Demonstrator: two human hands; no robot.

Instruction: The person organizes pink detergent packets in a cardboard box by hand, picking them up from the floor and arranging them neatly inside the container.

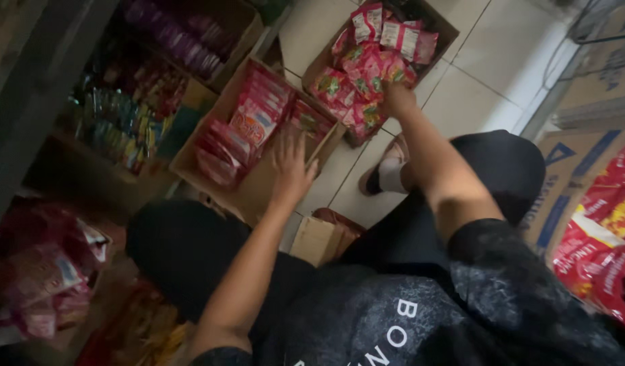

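Left hand (292, 166) spread flat, fingers open, holding nothing, hovering over near cardboard box (190, 159) of pink packets (255, 122). Right hand (397, 98) reaching into far box (442, 27), on red snack packets (363, 71); grip unclear.

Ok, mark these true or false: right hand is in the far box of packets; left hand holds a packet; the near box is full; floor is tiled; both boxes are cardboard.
1. The right hand is at the packets in the far box: true.
2. The left hand holds a packet: false, it is open and spread over the near box.
3. The near box is full: false, its right part shows bare cardboard.
4. The floor is tiled: true.
5. Both boxes are cardboard: true.
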